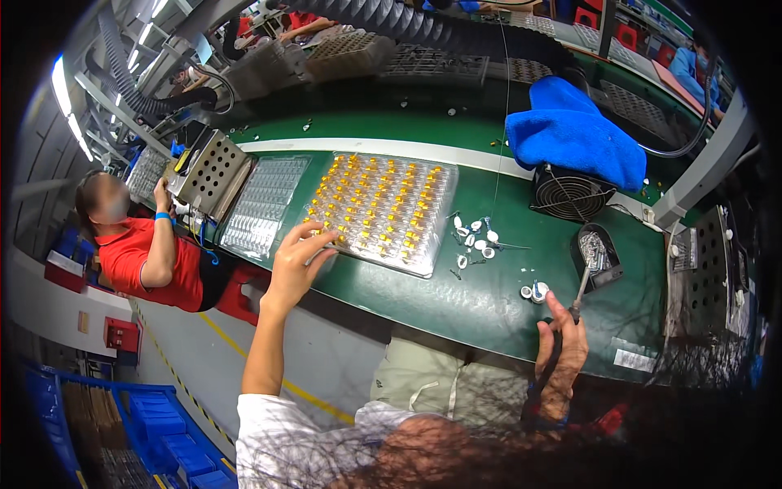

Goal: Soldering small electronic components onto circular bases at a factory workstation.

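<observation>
A clear plastic tray (444, 187) with rows of small yellow parts (371, 204) lies on the green bench. My left hand (297, 261) reaches over the tray's near left corner, thumb and fingers stretched out and apart, fingertips beside a yellow part. In my right hand (566, 342) is a slim tool (581, 297) with a dark handle and a thin metal shaft. Its shaft points up to a black scoop-shaped bin (617, 270) of small silvery pieces (597, 251). The tip is hard to make out among them. Small white round caps (525, 292) lie near my right fingertips.
White and dark bits (475, 236) are scattered right of the tray. Another clear tray (265, 200) lies to its left. A blue cloth (574, 134) drapes over a black fan (570, 194). At left, a person in red (155, 253) works by a perforated metal box (216, 173).
</observation>
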### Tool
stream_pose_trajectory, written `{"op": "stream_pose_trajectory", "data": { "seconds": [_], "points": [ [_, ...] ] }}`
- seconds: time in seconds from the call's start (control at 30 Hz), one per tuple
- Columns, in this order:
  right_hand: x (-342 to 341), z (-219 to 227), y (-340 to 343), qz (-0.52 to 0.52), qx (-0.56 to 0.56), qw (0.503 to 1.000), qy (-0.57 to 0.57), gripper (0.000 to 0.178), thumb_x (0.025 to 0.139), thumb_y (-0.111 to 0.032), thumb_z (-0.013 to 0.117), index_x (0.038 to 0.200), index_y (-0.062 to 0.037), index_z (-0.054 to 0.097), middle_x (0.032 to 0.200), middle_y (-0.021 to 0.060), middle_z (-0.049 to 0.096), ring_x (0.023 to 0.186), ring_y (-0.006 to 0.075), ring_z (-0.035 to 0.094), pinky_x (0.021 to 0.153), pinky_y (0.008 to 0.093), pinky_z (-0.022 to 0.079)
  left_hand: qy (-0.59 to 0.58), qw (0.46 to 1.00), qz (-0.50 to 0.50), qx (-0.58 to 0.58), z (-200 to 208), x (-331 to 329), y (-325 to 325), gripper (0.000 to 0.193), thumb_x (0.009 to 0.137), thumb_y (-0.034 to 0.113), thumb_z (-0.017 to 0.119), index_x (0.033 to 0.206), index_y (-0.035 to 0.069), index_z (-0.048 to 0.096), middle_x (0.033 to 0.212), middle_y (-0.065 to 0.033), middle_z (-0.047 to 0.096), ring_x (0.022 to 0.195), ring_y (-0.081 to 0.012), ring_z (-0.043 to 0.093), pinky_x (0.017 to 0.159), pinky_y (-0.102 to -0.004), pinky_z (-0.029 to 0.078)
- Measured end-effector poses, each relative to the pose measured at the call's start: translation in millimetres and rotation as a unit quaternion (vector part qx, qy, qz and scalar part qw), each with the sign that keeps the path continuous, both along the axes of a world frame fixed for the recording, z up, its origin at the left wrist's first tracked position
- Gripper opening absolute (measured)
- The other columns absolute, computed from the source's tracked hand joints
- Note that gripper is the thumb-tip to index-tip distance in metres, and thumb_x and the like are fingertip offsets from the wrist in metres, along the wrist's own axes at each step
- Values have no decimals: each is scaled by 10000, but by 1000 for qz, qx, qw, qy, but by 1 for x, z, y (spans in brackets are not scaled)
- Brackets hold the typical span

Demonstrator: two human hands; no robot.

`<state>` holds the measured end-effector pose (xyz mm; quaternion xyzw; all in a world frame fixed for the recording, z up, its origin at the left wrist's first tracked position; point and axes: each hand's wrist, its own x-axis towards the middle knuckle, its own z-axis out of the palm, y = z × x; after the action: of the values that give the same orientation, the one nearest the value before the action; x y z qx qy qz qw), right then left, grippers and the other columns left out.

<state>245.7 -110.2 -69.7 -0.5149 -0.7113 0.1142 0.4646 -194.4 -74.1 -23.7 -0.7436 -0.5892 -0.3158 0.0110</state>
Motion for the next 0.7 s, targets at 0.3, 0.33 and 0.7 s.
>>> {"op": "stream_pose_trajectory", "data": {
  "seconds": [0.3,0.33,0.7],
  "points": [
    [7,-11,2,-5,92,996,0,493,827,-2,811,1294,35,658,1190,149,752,747,292,624,701,371,527,-210,973,-96,5,-14,2,12,224,836,-152,735,1016,-20,730,1062,-119,723,1033,-231,701,925,-344,575],
    [8,-7,1,1,86,996,-12,468,862,24,770,1305,23,619,1221,160,744,792,286,651,715,360,544,-276,952,-130,5,-13,12,13,208,858,-174,702,1012,-36,697,1057,-138,697,1028,-242,691,913,-365,587],
    [26,-11,-11,20,145,987,72,576,1005,-358,689,1385,53,553,953,169,783,652,245,670,592,321,537,-325,831,-384,-236,27,208,73,181,913,-106,696,1074,-34,734,1147,-151,716,1089,-214,676,936,-323,563]
  ]
}}
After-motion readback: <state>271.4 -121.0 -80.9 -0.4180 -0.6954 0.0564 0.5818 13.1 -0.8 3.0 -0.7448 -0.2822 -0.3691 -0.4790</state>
